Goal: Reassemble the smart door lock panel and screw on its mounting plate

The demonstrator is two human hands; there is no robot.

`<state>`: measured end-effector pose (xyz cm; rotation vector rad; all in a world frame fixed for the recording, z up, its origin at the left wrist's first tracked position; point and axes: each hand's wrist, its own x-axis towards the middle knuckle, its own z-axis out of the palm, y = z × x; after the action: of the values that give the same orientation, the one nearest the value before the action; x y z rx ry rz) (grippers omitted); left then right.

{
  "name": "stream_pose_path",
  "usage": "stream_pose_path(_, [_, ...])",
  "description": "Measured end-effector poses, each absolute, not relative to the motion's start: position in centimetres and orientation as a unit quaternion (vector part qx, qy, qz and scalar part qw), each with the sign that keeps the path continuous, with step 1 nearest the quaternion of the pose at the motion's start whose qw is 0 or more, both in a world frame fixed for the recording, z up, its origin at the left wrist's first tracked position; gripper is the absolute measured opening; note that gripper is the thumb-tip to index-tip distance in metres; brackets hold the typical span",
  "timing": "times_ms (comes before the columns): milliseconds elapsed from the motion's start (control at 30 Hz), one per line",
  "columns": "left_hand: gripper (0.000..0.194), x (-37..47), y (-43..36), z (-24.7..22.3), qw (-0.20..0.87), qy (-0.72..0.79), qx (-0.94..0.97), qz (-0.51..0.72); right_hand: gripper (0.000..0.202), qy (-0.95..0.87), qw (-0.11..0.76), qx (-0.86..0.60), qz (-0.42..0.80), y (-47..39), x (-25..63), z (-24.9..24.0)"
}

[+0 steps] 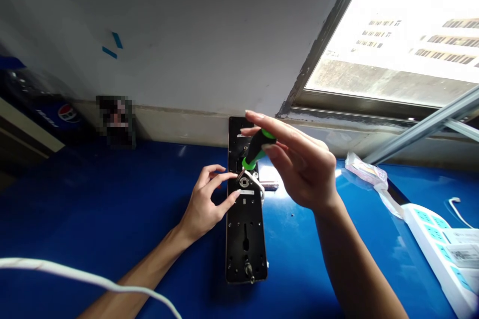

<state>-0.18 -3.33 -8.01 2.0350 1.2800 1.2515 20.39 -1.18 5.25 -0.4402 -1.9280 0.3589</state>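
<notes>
A long black metal plate with holes and small fittings lies on the blue table, its length running away from me. My right hand holds a green and black screwdriver by the handle, tilted, with its shaft pointing down at the plate. My left hand rests at the plate's left edge, thumb and index fingertips apart on either side of the round metal fitting. The screwdriver's tip is close to the left index fingertip; what it touches is too small to tell. A white cable runs by the plate's right side.
On the right are a white power strip and a clear plastic packet. A metal frame bar slants near the window. White cable crosses the lower left. Wall behind the blue table; a Pepsi-marked item at far left.
</notes>
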Motion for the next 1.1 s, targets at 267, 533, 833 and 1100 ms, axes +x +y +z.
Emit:
stream_pose_path(267, [0.031,-0.2,-3.4,-7.9,0.216,0.465,0.732,0.449,0.038,-0.811,0.538,-0.196,0.122,-1.4,20.7,5.5])
stream_pose_path(533, [0.031,-0.2,-3.2,-8.0,0.213,0.463,0.734,0.449,0.035,-0.801,0.567,-0.174,0.080,-1.4,20.6,5.5])
stream_pose_path(833, [0.030,-0.2,-3.2,-8.0,0.211,0.458,0.734,0.455,0.040,-0.805,0.562,-0.170,0.085,-1.9,20.1,5.6])
stream_pose_path(1100, [0.029,-0.2,-3.3,-7.8,0.213,0.461,0.737,0.447,0.048,-0.830,0.511,-0.178,0.134,-2.2,20.0,5.7])
